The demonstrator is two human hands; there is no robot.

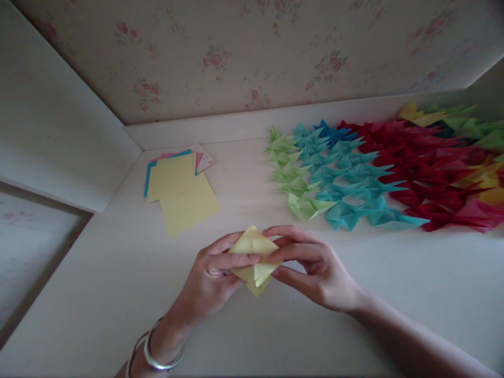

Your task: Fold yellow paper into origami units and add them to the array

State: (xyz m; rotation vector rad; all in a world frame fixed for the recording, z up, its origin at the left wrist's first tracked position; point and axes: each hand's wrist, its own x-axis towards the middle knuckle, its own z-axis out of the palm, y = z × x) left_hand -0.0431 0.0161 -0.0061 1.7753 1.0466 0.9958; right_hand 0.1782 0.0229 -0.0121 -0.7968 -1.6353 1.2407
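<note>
A pale yellow sheet of origami paper, folded into a small layered diamond, is held over the near part of the white table. My left hand grips its left side, the index finger lying across the front and the thumb underneath. On the right side my right hand pinches the paper's edge between fingers and thumb. A folded flap hangs open at the lower tip. The layers behind the fingers are hidden.
Flat paper sheets, yellow over blue and pink, lie at the back left. Rows of folded paper cranes in green, turquoise and red cover the right rear. A white panel stands at left; a floral wall is behind.
</note>
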